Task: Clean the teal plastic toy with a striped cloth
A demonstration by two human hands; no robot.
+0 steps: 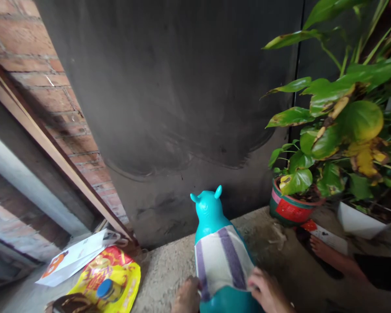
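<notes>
A turquoise toy animal (211,208) with two small ears stands on the concrete floor, facing the dark panel. Over its back lies a white cloth with purple stripes (211,256), spread fairly flat. At the cloth's near left corner is my left hand (187,295), its fingers closed at the edge. My right hand (265,289) pinches the near right corner, thumb and fingers together. The lower part of both hands is cut off by the frame.
A yellow-and-red bag (127,278), a jar with a blue lid (104,288) and a white bag (81,256) lie at left. At right are a potted plant (293,208), a white planter (358,219) and a sandalled foot (326,250). A dark panel (182,108) stands behind.
</notes>
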